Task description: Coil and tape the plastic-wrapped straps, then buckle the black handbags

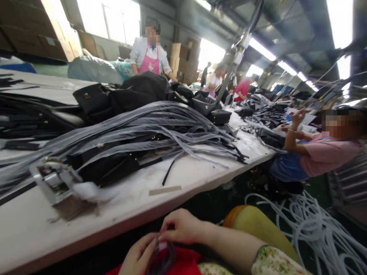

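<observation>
Low in the view, over red cloth on my lap, my left hand point(140, 252) and my right hand point(182, 226) meet with fingers pinched. Between them is a dark strap point(171, 256), bent into a loop and looking plastic-wrapped. A small pale piece shows at the fingertips; what it is I cannot tell. On the white table point(197, 172) ahead lies a heap of long black straps in clear film point(137, 124). Black bags point(143, 89) are piled behind them.
A metal tape dispenser point(57, 183) stands at the table's left front. A flat tan strip point(165, 190) lies near the edge. White tubing point(318, 225) is coiled on the floor at right. One co-worker point(323, 152) sits at right; another point(150, 57) stands across the table.
</observation>
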A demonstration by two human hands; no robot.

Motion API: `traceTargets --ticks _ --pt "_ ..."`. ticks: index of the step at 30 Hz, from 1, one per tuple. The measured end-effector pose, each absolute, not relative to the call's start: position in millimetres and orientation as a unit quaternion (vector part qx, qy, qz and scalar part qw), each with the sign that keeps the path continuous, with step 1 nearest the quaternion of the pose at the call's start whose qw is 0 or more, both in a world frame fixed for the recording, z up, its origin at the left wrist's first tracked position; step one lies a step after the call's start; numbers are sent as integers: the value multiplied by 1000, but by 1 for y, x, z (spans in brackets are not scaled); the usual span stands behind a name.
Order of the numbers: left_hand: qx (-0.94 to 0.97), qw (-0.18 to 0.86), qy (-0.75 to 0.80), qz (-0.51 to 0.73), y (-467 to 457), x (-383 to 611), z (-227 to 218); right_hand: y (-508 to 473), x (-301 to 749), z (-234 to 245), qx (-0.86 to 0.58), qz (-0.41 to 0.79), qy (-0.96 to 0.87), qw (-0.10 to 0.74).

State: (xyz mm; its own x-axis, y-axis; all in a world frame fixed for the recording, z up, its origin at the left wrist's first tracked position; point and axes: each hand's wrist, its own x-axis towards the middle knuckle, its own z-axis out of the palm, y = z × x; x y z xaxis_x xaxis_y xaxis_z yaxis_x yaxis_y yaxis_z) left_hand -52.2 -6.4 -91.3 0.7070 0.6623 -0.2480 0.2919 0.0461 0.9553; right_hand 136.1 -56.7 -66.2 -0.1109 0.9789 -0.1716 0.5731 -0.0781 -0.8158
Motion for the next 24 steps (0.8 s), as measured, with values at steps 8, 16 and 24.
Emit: traceTargets --ticks 8,16,24 --pt "745 525 363 194 -39 -48 -64 -62 136 -91 -641 532 -413 368" --pt "752 472 388 248 -47 -52 -59 -72 127 -74 -609 550 -460 340" --pt "728 465 456 215 -42 -46 -72 -64 142 -55 -546 552 -564 282"
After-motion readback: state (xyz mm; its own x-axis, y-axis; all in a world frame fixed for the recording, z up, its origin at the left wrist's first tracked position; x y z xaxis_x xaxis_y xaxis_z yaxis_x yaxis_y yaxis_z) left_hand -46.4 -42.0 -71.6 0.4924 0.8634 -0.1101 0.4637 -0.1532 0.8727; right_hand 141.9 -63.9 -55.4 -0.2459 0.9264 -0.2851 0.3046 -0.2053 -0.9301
